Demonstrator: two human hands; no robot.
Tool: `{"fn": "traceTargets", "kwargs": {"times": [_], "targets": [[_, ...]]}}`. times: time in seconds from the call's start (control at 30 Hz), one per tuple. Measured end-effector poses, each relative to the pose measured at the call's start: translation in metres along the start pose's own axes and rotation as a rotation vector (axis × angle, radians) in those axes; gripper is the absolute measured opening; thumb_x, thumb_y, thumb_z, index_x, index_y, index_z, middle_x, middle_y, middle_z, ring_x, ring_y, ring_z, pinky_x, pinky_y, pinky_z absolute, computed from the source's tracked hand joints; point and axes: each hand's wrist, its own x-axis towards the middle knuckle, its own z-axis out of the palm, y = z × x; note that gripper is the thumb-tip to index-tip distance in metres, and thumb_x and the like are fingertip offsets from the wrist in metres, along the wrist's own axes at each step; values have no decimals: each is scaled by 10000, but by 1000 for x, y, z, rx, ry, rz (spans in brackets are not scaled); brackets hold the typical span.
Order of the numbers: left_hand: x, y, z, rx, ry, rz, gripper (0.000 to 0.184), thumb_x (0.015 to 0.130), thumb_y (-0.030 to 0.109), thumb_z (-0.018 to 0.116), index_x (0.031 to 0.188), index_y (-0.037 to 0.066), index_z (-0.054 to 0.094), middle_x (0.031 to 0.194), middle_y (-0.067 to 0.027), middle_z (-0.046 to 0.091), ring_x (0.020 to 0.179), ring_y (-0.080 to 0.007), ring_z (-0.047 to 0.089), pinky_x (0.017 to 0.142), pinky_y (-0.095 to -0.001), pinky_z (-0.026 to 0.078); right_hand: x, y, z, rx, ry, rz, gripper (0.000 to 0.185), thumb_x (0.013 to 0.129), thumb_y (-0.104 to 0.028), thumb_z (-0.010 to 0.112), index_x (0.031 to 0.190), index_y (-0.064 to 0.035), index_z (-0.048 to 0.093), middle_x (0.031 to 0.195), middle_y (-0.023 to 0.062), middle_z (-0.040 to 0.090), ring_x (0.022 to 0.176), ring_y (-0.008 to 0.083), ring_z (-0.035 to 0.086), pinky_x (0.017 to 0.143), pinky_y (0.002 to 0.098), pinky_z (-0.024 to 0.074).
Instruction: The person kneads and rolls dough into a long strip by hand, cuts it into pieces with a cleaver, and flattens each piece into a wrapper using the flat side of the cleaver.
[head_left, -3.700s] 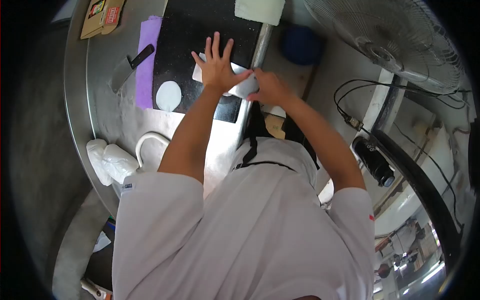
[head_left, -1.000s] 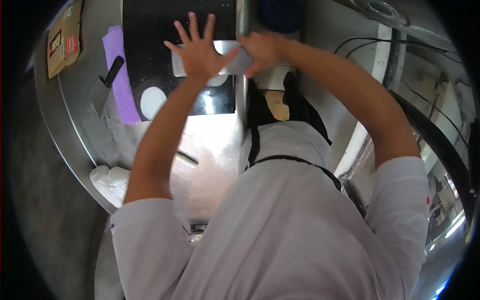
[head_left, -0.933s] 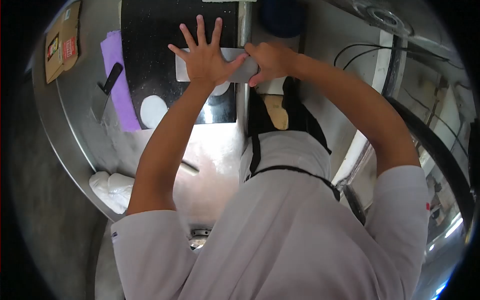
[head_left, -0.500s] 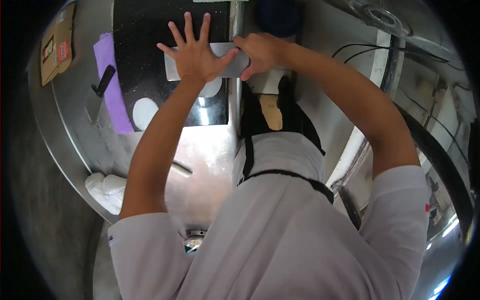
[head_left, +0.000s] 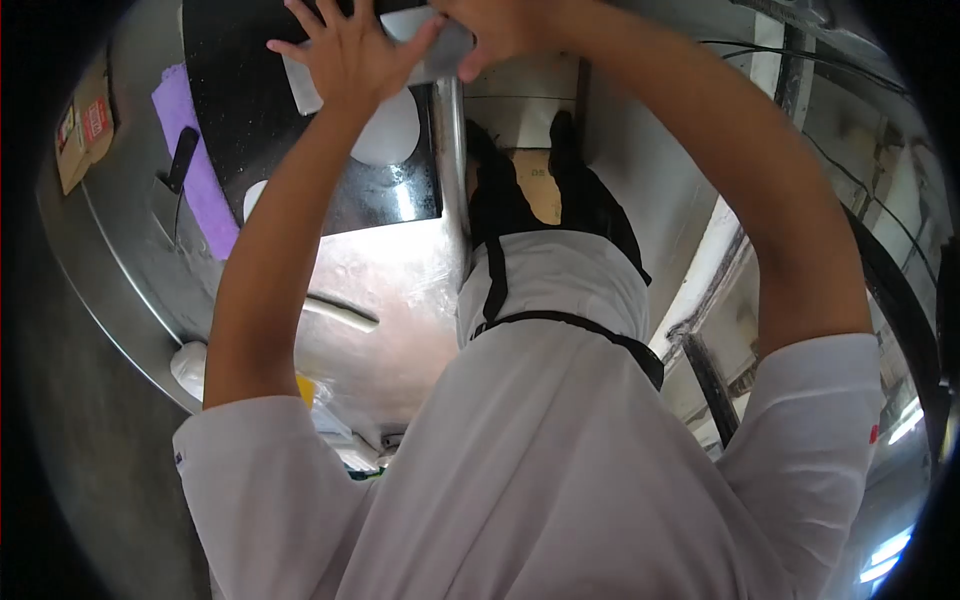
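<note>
My left hand (head_left: 350, 58) lies flat with its fingers spread on top of a broad metal blade (head_left: 448, 55) over the black board (head_left: 265, 115). My right hand (head_left: 512, 28), partly cut off by the top edge of the view, is closed around the right end of that blade; any handle is hidden in the grip. A thin white disc (head_left: 388, 132) rests on the board just below the blade. Behind my left forearm, the edge of a second white disc (head_left: 252, 200) shows.
A purple cloth (head_left: 205, 190) lies left of the board, with a black-handled knife (head_left: 183, 160) partly on it. On the metal counter (head_left: 390, 270) is a white stick-like piece (head_left: 342, 314). A cardboard box (head_left: 85, 130) and a white plastic bag (head_left: 188, 368) sit at left.
Both hands and the blade sit higher in the view, and the whole scene has shifted up and left. More of the near white disc is uncovered. The hands' hold looks the same.
</note>
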Motion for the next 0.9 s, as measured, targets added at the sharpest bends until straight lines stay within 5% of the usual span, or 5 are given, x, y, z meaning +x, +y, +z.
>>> {"fn": "traceTargets", "kwargs": {"times": [0.3, 0.37, 0.53, 0.6, 0.9], "targets": [[-39, -34, -4, -8, -121, 260, 1136, 719, 702, 732, 1638, 195, 297, 1710, -217, 152, 1567, -484, 107, 1158, -780, 88, -23, -37, 35, 274, -48, -226, 838, 689, -492, 908, 1205, 57, 541, 923, 261, 708, 952, 417, 724, 825, 475, 578], [-24, -38, 0, -59, -118, 291, 1121, 702, 694, 750, 1616, 186, 345, 1704, -206, 180, 1567, -471, 127, 1153, -786, 92, -35, -58, 33, 50, 32, 89, 854, 701, -516, 903, 1233, 53, 553, 927, 243, 723, 952, 388, 740, 814, 461, 588], [28, -50, -10, -62, 28, 390, 1076, 730, 684, 720, 1609, 186, 347, 1701, -203, 191, 1550, -471, 179, 1149, -774, 180, 2, -31, 22, 87, 273, -35, 829, 751, -534, 878, 1244, 49, 556, 1077, 272, 699, 1021, 388, 715, 846, 464, 580], [35, -50, -7, -54, 19, 452, 1107, 713, 702, 721, 1609, 170, 348, 1693, -216, 204, 1548, -481, 177, 1162, -767, 166, 4, -37, -1, 74, 43, 173, 925, 666, -521, 896, 1244, 120, 563, 1169, 341, 648, 1104, 477, 641, 965, 489, 529], [29, -59, -7, 7, 105, 475, 1180, 698, 783, 682, 1630, 164, 304, 1710, -220, 147, 1560, -483, 140, 1188, -745, 98, 9, -23, 21, 300, -49, 46, 633, 854, -370, 838, 1265, 37, 582, 1071, 217, 718, 988, 312, 724, 863, 409, 571]]}}
